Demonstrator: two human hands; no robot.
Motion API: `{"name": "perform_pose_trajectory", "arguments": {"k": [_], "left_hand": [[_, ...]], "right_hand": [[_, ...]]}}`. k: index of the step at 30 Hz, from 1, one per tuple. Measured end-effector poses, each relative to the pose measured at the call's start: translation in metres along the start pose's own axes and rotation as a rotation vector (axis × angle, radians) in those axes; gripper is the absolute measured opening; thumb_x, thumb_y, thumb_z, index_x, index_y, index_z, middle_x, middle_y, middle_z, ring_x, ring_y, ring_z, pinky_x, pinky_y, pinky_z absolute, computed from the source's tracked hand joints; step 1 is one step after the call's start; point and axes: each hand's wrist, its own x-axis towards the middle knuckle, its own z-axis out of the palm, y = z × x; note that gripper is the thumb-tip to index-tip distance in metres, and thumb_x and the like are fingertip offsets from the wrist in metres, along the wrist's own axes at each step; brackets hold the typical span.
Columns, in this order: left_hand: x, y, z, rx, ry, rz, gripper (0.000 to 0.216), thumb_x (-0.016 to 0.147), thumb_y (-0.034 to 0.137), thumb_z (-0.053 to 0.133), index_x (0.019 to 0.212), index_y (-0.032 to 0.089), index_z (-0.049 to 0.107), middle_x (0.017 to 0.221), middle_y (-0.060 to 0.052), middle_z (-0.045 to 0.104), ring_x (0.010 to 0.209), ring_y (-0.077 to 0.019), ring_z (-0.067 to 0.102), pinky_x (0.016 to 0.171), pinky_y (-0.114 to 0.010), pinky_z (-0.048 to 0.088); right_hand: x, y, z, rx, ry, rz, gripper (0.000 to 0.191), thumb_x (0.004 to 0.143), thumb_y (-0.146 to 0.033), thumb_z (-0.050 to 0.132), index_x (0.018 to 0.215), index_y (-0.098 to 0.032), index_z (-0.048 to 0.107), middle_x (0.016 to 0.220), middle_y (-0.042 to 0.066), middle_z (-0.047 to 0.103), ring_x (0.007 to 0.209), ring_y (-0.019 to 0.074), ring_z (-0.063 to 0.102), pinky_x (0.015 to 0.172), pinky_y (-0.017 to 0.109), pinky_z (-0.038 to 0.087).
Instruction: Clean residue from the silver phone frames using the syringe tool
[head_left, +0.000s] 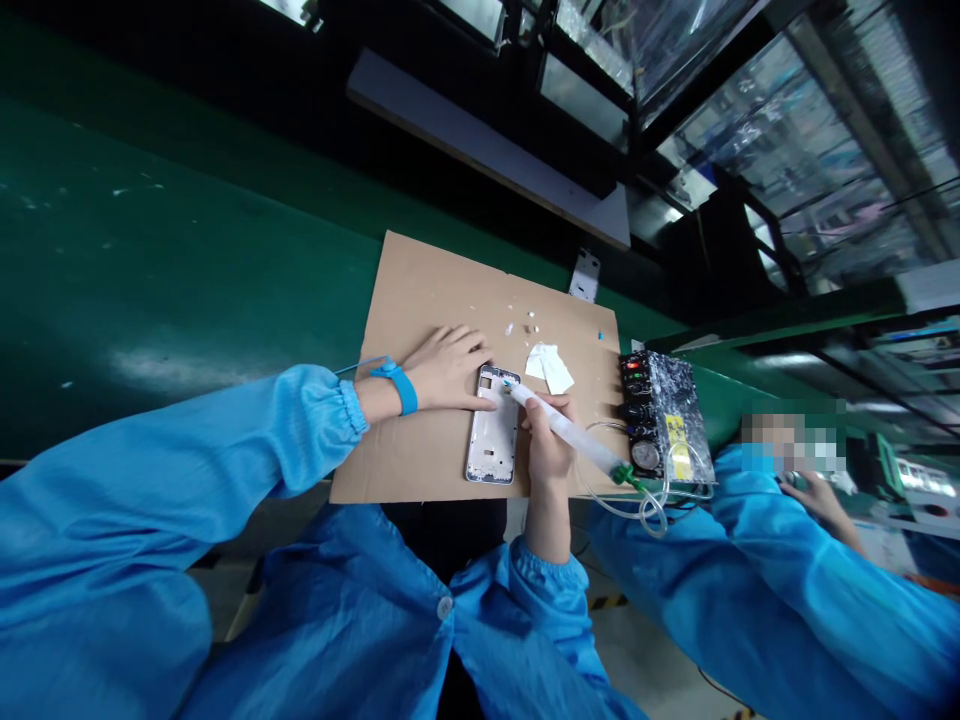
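Observation:
A silver phone frame (493,438) lies on a brown cardboard sheet (420,300). My left hand (447,368) rests flat beside the frame's top left corner, fingers stretched out and touching its edge; a blue strap (399,384) circles that wrist. My right hand (550,440) is closed round a clear glue syringe (570,434), held like a pen. The syringe's tip (510,384) touches the frame's top right corner. A thin clear tube (651,508) runs from the syringe's green end to a black controller box (663,424).
White paper scraps (549,366) and small bits lie on the cardboard above the frame. The green bench (150,260) stretches left. Another person in a blue coat (780,590) works at the right. A grey shelf (495,150) hangs at the back.

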Motion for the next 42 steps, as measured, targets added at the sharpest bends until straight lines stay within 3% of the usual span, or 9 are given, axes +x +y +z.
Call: {"name": "perform_pose_trajectory", "arguments": {"k": [27,42], "left_hand": [[0.0012,-0.0025,0.0043,0.015,0.014,0.019,0.065,0.098,0.077,0.091,0.133,0.024,0.081,0.139,-0.013,0.077,0.135,-0.0388,0.065,0.116,-0.053,0.049],[0.0008,-0.0023,0.0034,0.004,0.034,0.031,0.063,0.098,0.078,0.091,0.13,0.025,0.082,0.136,-0.013,0.077,0.13,-0.0383,0.065,0.114,-0.053,0.05]], "right_hand": [[0.0001,0.0065,-0.0021,-0.031,-0.027,-0.013,0.06,0.09,-0.079,0.096,0.098,-0.025,0.071,0.076,-0.001,0.075,0.065,0.0186,0.068,0.067,0.034,0.057],[0.0014,0.0029,-0.0011,-0.049,-0.028,-0.007,0.064,0.087,-0.083,0.097,0.098,-0.025,0.071,0.07,-0.003,0.073,0.063,0.0197,0.07,0.068,0.035,0.058]]}}
